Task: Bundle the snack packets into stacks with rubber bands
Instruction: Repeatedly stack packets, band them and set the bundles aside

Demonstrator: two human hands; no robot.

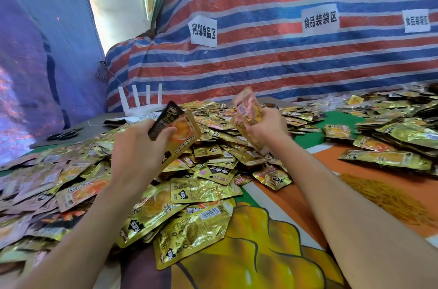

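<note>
A red, blue and white striped tarp (284, 63) hangs behind the counter (260, 241), which is covered by a cloth printed in orange, green and yellow. White paper signs (203, 31) are stuck to the tarp.

The left grip (137, 146) is clamped on one gold-and-black packet (176, 130), thumb across its face. It is glossy foil, tilted, with an orange picture. The right grip (267, 125) is closed round a sheaf of packets (246, 108) held upright, pale backs showing.

Under and between both grips lies a loose heap of packets (201, 189), crumpled gold foil overlapping every way. Right of the right grip stand stacked packets (403, 137), with a heap of thin tan bands (388, 196) nearer the person. Beyond the left grip are a white router (142, 101) and scissors (64, 133).
</note>
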